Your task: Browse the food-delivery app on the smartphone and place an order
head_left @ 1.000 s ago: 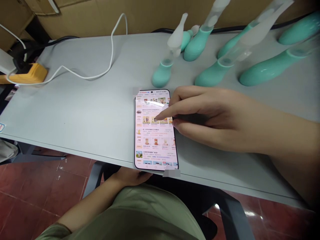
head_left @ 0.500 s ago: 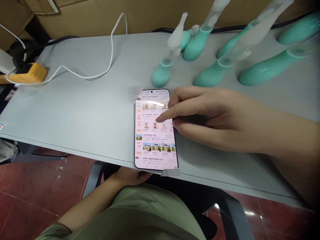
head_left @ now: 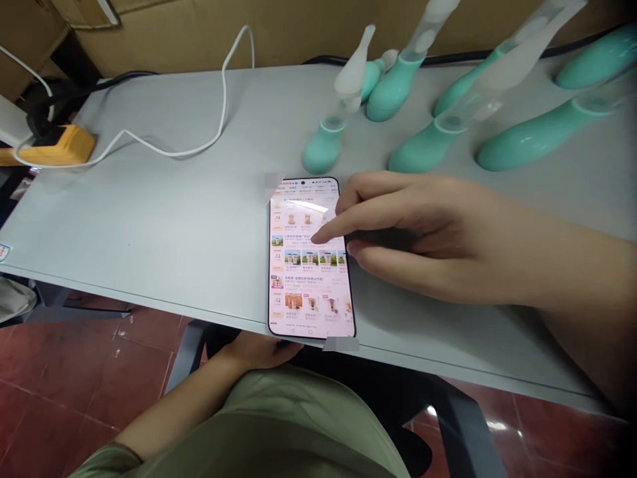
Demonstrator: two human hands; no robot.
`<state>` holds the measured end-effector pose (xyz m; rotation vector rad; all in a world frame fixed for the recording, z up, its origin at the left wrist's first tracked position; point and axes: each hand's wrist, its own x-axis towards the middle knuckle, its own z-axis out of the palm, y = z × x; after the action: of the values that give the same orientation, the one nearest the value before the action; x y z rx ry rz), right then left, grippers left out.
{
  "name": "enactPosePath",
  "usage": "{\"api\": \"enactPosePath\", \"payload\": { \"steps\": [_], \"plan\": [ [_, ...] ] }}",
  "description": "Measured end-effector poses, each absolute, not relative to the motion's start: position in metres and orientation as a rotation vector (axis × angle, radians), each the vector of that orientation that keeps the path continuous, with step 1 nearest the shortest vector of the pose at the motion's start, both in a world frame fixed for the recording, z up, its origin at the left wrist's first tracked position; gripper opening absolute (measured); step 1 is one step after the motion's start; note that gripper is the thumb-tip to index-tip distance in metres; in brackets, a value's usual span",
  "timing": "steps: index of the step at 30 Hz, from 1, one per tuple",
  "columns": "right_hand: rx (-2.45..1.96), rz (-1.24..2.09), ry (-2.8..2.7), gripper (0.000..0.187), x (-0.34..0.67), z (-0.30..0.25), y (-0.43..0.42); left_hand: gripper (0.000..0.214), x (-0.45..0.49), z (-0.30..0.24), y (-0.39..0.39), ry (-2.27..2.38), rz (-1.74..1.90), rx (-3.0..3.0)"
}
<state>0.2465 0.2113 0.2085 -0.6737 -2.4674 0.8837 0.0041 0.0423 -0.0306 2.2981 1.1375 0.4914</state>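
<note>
A smartphone lies face up at the front edge of the table, its lit screen showing a list with small pictures of drinks. My right hand reaches over it from the right, holding nothing. Its index fingertip is at the middle of the screen, with the thumb apart by the phone's right side and the other fingers bent. Below the table edge, my left hand rests in my lap near the green shirt; the table edge and phone partly hide its fingers.
Several teal bulb-shaped bottles with clear necks and white tips, one teal bottle nearest the phone, stand behind it on the grey table. A white cable runs left to a yellow power strip. Brown cardboard stands behind.
The list on the phone screen has scrolled upward, with a further row showing at the bottom. My right hand stays almost in place; my left hand has not moved.
</note>
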Motion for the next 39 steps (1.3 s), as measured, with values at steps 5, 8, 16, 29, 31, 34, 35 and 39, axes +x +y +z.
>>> {"api": "enactPosePath", "payload": {
  "steps": [5,8,16,29,31,34,35,39],
  "plan": [
    [-0.726,0.866,-2.477,0.032,0.2462,0.2094,0.2132,0.053,0.0046,-0.0289,0.0437,1.152,0.495,2.330],
    [-0.724,0.879,-2.472,0.031,0.2458,0.2101,0.2131,0.053,0.0049,-0.0279,0.0441,1.157,0.492,2.338],
    [-0.703,0.898,-2.481,0.031,0.2472,0.2104,0.2128,0.048,0.0044,-0.0248,0.0450,1.134,0.516,2.323],
    [-0.667,0.896,-2.490,0.031,0.2464,0.2098,0.2133,0.051,0.0042,-0.0261,0.0443,1.132,0.514,2.330],
    [-0.637,0.875,-2.498,0.031,0.2474,0.2091,0.2139,0.051,0.0043,-0.0259,0.0441,1.138,0.517,2.337],
    [-0.651,0.831,-2.500,0.033,0.2486,0.2077,0.2143,0.051,0.0039,-0.0266,0.0437,1.139,0.515,2.343],
    [-0.657,0.825,-2.502,0.033,0.2490,0.2072,0.2143,0.052,0.0036,-0.0271,0.0434,1.138,0.517,2.346],
    [-0.650,0.832,-2.520,0.033,0.2510,0.2050,0.2146,0.053,0.0032,-0.0304,0.0423,1.164,0.515,2.345]
  ]
}}
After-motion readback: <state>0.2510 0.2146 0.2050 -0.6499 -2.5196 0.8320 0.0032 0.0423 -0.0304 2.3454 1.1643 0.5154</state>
